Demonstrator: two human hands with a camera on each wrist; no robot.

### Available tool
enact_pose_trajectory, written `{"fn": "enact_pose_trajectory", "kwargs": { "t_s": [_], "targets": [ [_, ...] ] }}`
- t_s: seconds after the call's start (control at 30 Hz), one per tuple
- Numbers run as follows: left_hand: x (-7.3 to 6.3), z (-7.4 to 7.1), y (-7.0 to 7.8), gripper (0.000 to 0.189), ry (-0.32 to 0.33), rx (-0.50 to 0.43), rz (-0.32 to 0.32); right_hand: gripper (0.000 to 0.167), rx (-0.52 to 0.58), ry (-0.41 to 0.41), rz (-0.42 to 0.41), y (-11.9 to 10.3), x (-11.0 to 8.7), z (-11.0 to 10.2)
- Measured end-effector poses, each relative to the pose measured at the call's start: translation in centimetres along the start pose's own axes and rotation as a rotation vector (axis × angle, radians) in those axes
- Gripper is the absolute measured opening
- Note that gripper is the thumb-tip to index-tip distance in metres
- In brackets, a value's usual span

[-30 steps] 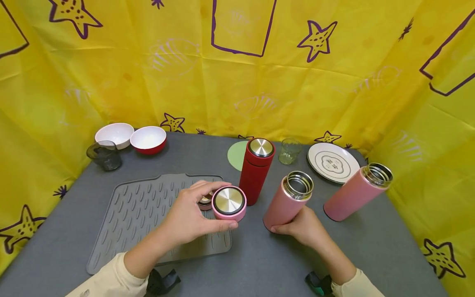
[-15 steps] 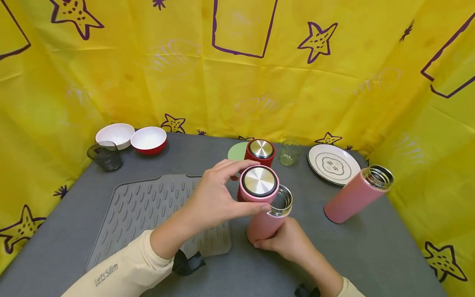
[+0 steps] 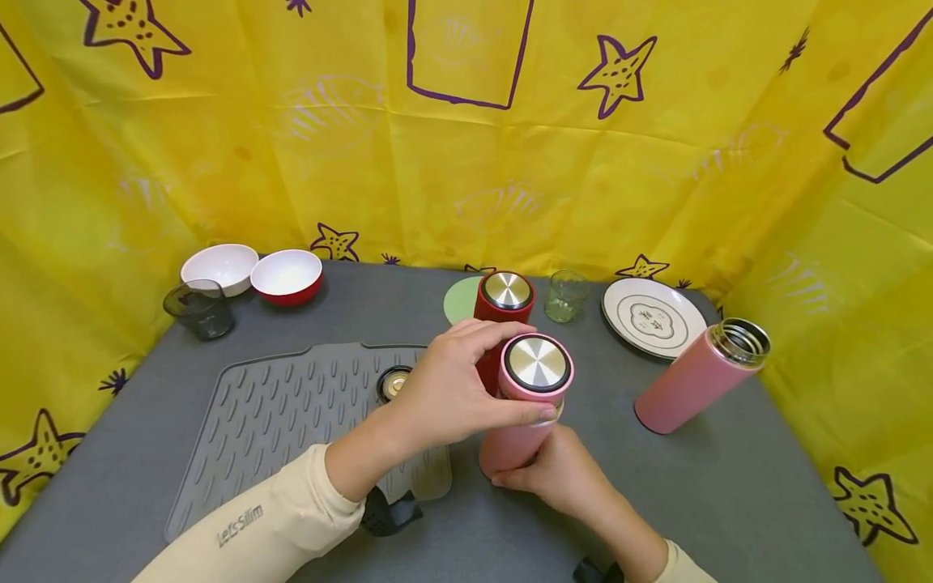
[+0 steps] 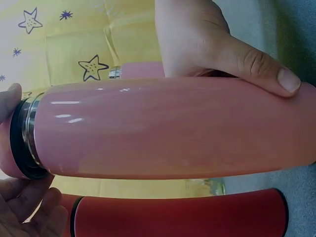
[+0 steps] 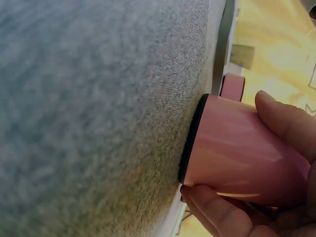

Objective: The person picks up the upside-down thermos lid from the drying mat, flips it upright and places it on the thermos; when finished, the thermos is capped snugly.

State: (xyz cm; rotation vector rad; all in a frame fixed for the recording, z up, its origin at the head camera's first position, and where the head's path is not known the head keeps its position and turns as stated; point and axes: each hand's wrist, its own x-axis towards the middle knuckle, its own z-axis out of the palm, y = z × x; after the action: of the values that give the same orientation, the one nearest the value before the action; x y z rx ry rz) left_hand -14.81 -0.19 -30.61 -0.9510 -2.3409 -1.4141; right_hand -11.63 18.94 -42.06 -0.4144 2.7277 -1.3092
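Observation:
My left hand (image 3: 448, 389) pinches a pink lid (image 3: 538, 364) with a brushed-metal top between thumb and fingers. The lid sits at the mouth of a pink thermos bottle (image 3: 510, 449); in the left wrist view a band of steel neck (image 4: 32, 129) shows between lid and body. Low on that bottle, my right hand (image 3: 572, 478) grips it, and its black-edged base stands at the grey table surface in the right wrist view. A red thermos (image 3: 508, 293), lid on, is just behind. Another pink thermos (image 3: 696, 380) without a lid stands to the right.
On the left lies a grey drying mat (image 3: 291, 429) with a second lid (image 3: 394, 382), underside up. Farther back are two bowls (image 3: 287, 275), a dark glass (image 3: 200, 309), a green disc (image 3: 461, 300), a clear glass (image 3: 566, 295) and a white plate (image 3: 651, 318).
My left hand has carried the lid rightward from above the mat onto the bottle's mouth. My right hand has brought the bottle left and closer. The lid on the mat has come into fuller view.

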Motion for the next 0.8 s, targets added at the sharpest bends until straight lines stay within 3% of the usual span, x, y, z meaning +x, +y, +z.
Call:
{"fn": "enact_pose_trajectory", "kwargs": {
  "t_s": [0.3,0.53,0.8],
  "targets": [
    [-0.11,0.15,-0.12,0.065,-0.060,0.044,-0.008,0.064,0.010,0.017,-0.007,-0.13,0.35,0.23],
    [-0.18,0.01,-0.54,0.067,-0.109,-0.010,0.009,0.067,0.001,0.015,0.003,-0.13,0.32,0.24],
    [-0.35,-0.07,-0.85,0.071,-0.152,-0.062,-0.039,0.070,0.016,0.006,0.025,-0.19,0.30,0.24]
  ]
}}
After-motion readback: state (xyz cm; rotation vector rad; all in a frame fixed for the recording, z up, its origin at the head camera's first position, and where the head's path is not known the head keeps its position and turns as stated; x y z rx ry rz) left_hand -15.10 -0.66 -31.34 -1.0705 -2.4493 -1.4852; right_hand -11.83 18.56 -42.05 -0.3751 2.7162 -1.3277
